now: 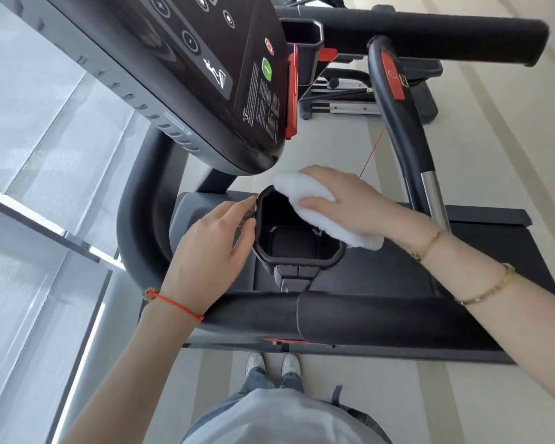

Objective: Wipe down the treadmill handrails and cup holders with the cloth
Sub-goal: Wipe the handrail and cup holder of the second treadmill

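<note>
Now right hand [340, 200] presses cloth [318, 209] — on cup holder [302, 254] rim.

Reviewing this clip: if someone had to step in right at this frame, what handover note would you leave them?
Left hand: fingers rest against the outer left wall of the near cup holder, steadying it; it grips nothing.
Right hand: holds the white cloth, pressed on the cup holder's right rim.
Near padded handrail lies just below both wrists; the far handrail and second cup holder are beyond the console.
Done: cannot tell from this frame what has been wiped.
Left: finish this cup holder's rim and inside, then whichever handrails and holder remain unwiped.
</note>
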